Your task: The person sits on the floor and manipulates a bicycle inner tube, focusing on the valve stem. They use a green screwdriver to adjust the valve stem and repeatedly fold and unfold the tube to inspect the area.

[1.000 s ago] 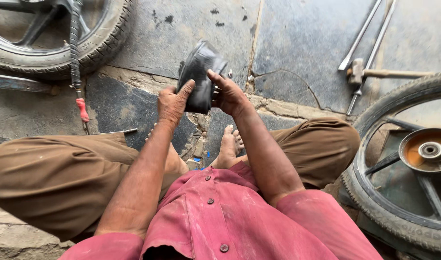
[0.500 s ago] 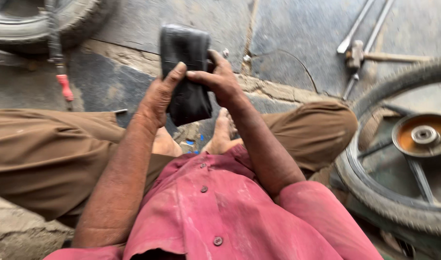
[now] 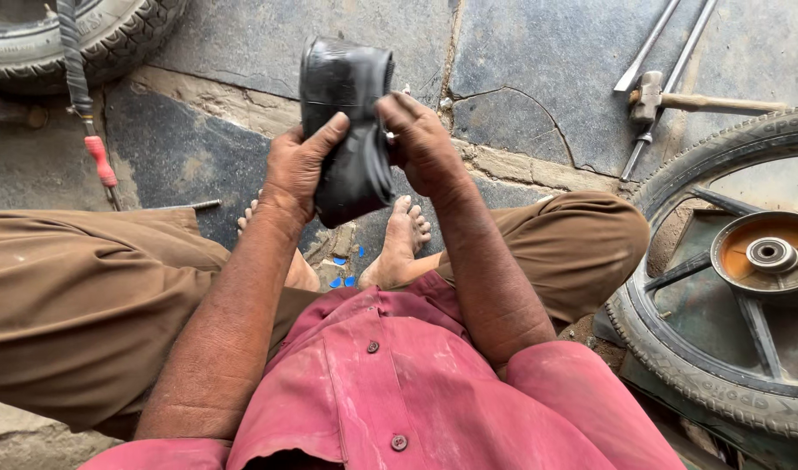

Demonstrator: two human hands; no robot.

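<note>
A folded black rubber inner tube [image 3: 346,122] is held up in front of me, above my bare feet. My left hand [image 3: 296,167] grips its left side with the thumb pressed on the rubber. My right hand [image 3: 421,144] clasps its right edge with the fingers curled around it. I sit on a stone floor in brown trousers and a pink shirt.
A tyre on a spoked wheel with an orange hub [image 3: 737,270] lies at my right. Long metal tyre levers and a hammer [image 3: 669,97] lie on the floor at the upper right. Another tyre [image 3: 94,39] and a red-handled tool [image 3: 98,161] are at the upper left.
Both hands have raised the inner tube and turned it more upright; it now looks larger and closer. The view has shifted slightly.
</note>
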